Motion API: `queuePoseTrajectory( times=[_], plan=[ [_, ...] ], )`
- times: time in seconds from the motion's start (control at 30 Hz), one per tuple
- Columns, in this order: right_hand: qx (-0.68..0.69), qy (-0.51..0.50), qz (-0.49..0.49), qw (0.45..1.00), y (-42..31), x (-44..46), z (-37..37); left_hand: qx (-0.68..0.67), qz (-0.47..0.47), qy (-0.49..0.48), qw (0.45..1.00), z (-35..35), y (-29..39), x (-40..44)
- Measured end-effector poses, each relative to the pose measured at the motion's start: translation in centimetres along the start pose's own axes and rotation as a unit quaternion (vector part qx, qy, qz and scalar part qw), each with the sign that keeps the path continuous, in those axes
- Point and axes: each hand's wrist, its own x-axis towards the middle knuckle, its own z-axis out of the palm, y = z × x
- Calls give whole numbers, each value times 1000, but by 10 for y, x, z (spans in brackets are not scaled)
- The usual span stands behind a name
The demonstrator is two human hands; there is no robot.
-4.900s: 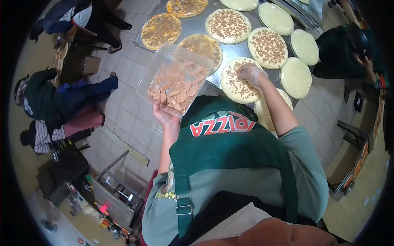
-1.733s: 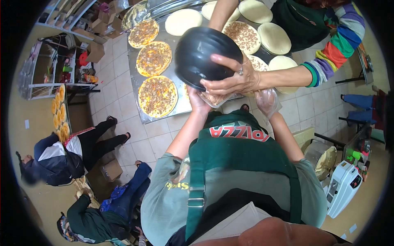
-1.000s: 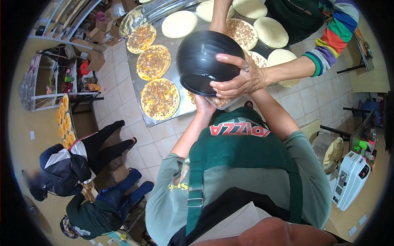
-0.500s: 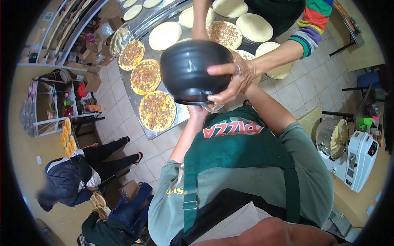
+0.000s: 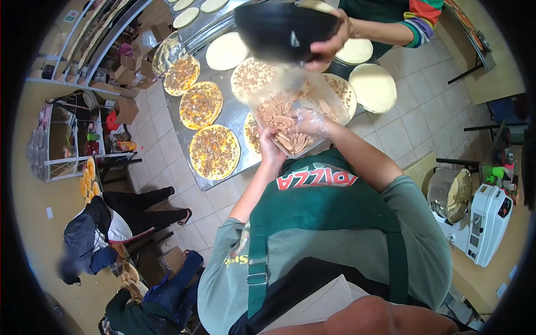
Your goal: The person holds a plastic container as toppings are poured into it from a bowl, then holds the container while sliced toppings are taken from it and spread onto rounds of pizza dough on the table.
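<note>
A clear plastic container (image 5: 340, 106) with brown, meat-like pieces (image 5: 274, 110) in it is in front of the apron, over the table's near edge. My left hand (image 5: 271, 147) grips its near left side. My right hand (image 5: 310, 122), in a clear plastic glove, is inside with its fingers curled into the pieces; the fingertips are partly hidden. Just beyond, a co-worker's hand (image 5: 331, 42) holds a black bowl (image 5: 285, 33), tilted and blurred. Topped dough rounds lie around the container, among them one with brown bits (image 5: 252, 78) on the far left.
The metal table (image 5: 226, 120) carries finished-looking pizzas (image 5: 215, 151) on the left and plain dough rounds (image 5: 226, 51) farther back. At right stands a mixer (image 5: 486, 223) with a bowl of dough (image 5: 459, 192). Two people are at a side table at lower left.
The black bowl has moved away and up with the co-worker's hand, uncovering the container and both my hands. The co-worker's other arm no longer shows over the table.
</note>
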Motion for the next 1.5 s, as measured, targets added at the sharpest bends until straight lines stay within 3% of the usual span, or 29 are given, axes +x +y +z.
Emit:
queuePoseTrajectory(
  times=[0.03,0.1,0.13,0.2,0.33,0.4,0.5,0.57,0.67,0.7,0.73,0.8,0.87,0.97,1.1,1.27,1.4,1.5],
  plan=[
    [-1,-1,0,1000,5,2,-4,1,-26,-10,1000,-2,2,-1],
    [162,-9,39,986,9,3,-10,-6,-20,-16,1000,-4,-1,4],
    [163,-9,41,986,8,-1,-12,-11,-14,-22,1000,-6,-3,5],
    [377,28,44,925,3,-13,-14,-31,-34,-38,998,-12,-5,9],
    [442,26,52,895,6,-16,-17,-49,-55,-61,995,-18,-11,17],
    [550,19,24,834,8,-20,-21,-28,-42,-41,998,-18,-13,21],
    [614,-16,24,789,15,-19,-31,-15,-20,-25,999,-10,-9,20],
    [610,-9,1,792,20,-17,-45,0,48,-20,999,4,-1,14],
    [567,11,-47,822,18,-25,-72,-2,63,14,998,-7,10,17],
    [407,80,-85,906,22,-25,-84,-3,62,18,998,-3,16,12],
    [230,143,-120,955,28,-25,-96,16,81,55,995,7,24,4],
    [225,139,-110,958,50,-23,-121,35,100,97,990,-3,34,-1],
    [336,197,53,920,83,-14,-138,-30,95,71,992,-49,42,5],
    [266,186,126,937,106,-5,-149,-40,142,101,984,-84,52,0],
    [171,148,156,961,118,11,-150,-25,225,142,963,-52,58,-20],
    [19,158,169,973,110,12,-140,-39,215,145,965,-54,57,-21],
    [122,180,157,963,160,-9,-150,-81,163,148,972,-51,57,-18],
    [230,238,195,923,172,-32,-132,-65,175,153,970,-47,56,-17]
  ],
)
